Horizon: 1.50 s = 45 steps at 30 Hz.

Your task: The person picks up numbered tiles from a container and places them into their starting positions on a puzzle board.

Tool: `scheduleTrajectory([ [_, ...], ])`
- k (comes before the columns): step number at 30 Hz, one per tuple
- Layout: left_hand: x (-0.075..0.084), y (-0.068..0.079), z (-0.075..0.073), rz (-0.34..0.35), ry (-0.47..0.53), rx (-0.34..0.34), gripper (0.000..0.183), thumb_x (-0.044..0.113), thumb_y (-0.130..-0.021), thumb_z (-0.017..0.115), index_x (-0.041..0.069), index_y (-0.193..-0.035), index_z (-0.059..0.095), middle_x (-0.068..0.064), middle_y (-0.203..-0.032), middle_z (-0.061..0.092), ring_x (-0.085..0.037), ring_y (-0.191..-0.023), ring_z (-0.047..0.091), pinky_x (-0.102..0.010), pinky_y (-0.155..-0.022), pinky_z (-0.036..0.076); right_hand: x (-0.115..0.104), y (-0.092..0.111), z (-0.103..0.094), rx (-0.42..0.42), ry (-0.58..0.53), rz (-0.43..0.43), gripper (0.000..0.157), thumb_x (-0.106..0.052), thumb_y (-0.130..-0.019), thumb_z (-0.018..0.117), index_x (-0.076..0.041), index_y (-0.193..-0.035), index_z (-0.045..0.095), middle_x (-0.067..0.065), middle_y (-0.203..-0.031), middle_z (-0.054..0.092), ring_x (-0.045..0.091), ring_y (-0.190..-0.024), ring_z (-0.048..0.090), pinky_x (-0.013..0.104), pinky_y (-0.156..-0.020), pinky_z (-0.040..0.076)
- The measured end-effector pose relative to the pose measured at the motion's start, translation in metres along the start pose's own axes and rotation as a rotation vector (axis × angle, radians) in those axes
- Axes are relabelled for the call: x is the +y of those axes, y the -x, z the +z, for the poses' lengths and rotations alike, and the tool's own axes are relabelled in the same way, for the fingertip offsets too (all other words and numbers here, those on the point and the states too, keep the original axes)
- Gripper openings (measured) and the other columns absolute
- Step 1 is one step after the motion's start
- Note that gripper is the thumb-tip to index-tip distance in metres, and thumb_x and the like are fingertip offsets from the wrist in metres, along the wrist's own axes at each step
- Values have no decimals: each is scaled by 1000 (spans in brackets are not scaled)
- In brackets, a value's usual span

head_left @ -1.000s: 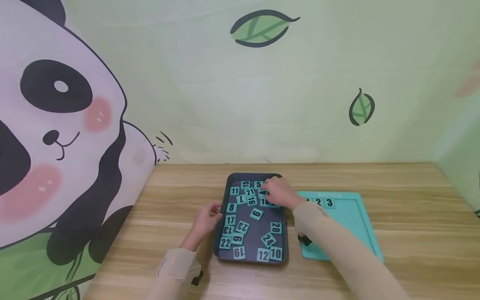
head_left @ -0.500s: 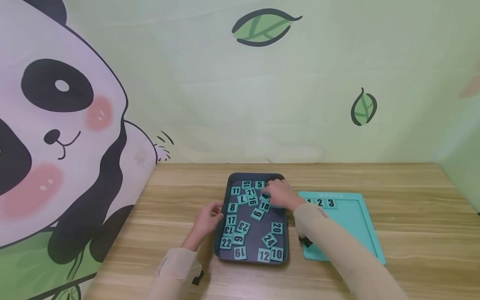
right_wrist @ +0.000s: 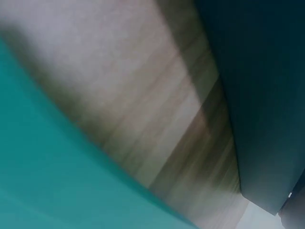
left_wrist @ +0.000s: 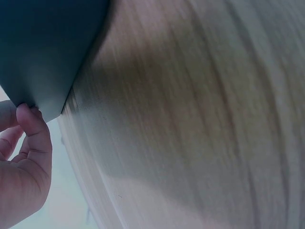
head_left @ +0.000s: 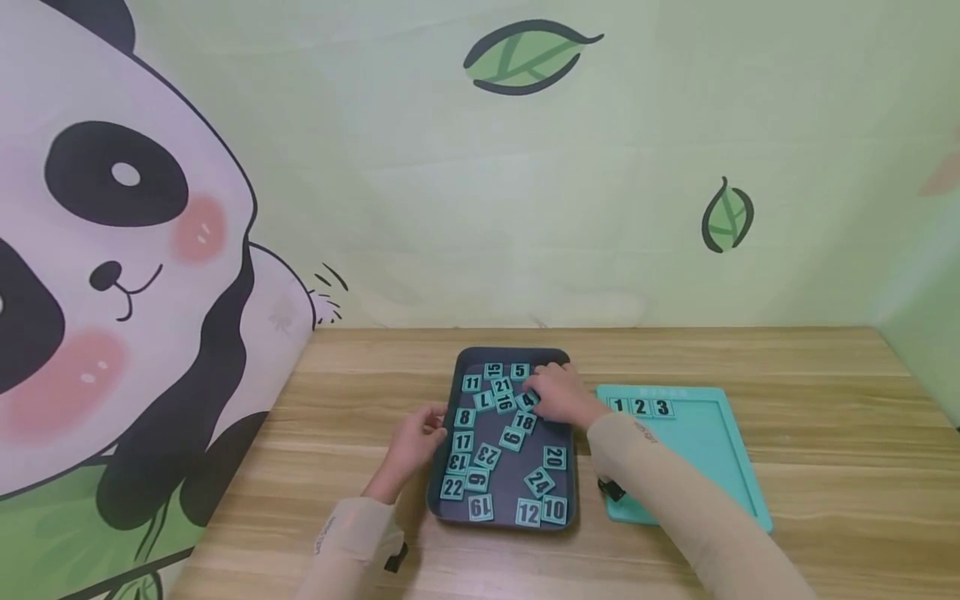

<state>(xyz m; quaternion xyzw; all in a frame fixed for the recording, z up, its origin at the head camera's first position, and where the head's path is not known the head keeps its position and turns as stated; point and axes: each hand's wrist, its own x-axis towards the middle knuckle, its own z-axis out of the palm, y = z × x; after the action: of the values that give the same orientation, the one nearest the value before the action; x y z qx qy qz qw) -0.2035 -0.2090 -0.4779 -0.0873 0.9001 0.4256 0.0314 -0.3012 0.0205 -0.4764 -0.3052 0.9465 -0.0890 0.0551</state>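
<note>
1. Working at wood-grain table (head_left: pixel 825 400), lt. brown w/ darker streaks.
2. Backed by pale green wall (head_left: pixel 420 208), printed w/ 1 lg. cartoon panda (head_left: pixel 150 258) far L and 2 outlined leaves (head_left: pixel 525 60), 1 lg., 1 sm.
3. On tabletop: 1 dark tray (head_left: pixel 513 479) approx. ctr., 1 turquoise board (head_left: pixel 697 458) just R of it, narrow gap btwn.
4. In tray: 20 numbered tiles (head_left: pixel 481 507) visible, scattered at odd angles, some nos. sideways or upside down. Can't confirm full count, part hidden under R hand.
5. On board: 3 more, tiles 1, 2, 3 (head_left: pixel 640 407), in order, L to R, along top edge.
6. Hands: 2, both in beige sleeves (head_left: pixel 682 492).
7. L hand (head_left: pixel 411 442): thumb & fingers together, pinching tray's L rim.
8. R hand (head_left: pixel 561 396): reaching over tray's R side, fingertips bent down at tile 4 (head_left: pixel 527 401), inside tray, upper R, just above no. 18. Can't tell if pinched or only touched.
</note>
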Motion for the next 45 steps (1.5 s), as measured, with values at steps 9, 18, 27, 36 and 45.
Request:
scheduleTrajectory([
  [9,2,1,3,10,0,-2,31,6,-85,53,10,-116,54,-10,-98,57,-26,-94,58,-30,-67,53,-2,8,-2,7,3,5,31,-22,-78,63,-18,-109,63,3,-110,59,22,-103,49,45,-93,33],
  [18,1,1,4,50,-10,11,30,3,-84,53,7,-114,55,-12,-96,58,-27,-92,58,-31,-67,53,2,14,-5,32,-39,-28,30,-27,-74,67,-14,-102,65,2,-103,61,21,-99,51,44,-93,36],
  [27,-1,2,3,44,-24,22,30,3,-84,53,6,-114,55,-13,-96,58,-27,-91,58,-32,-68,53,5,39,-32,67,-228,-40,31,-23,-76,67,-10,-103,64,3,-100,59,17,-94,50,33,-82,45],
  [36,2,3,2,36,-16,17,31,3,-84,53,5,-115,54,-13,-96,57,-26,-88,58,-30,-64,53,34,72,-50,71,-333,-9,32,-23,-77,66,-9,-105,62,8,-107,58,25,-101,52,40,-84,46],
  [45,5,3,1,21,-26,3,31,4,-85,52,6,-116,53,-13,-99,57,-25,-91,57,-31,-67,53,83,106,-56,126,-344,65,31,-18,-78,64,-7,-107,59,9,-106,56,27,-100,53,43,-83,46],
])
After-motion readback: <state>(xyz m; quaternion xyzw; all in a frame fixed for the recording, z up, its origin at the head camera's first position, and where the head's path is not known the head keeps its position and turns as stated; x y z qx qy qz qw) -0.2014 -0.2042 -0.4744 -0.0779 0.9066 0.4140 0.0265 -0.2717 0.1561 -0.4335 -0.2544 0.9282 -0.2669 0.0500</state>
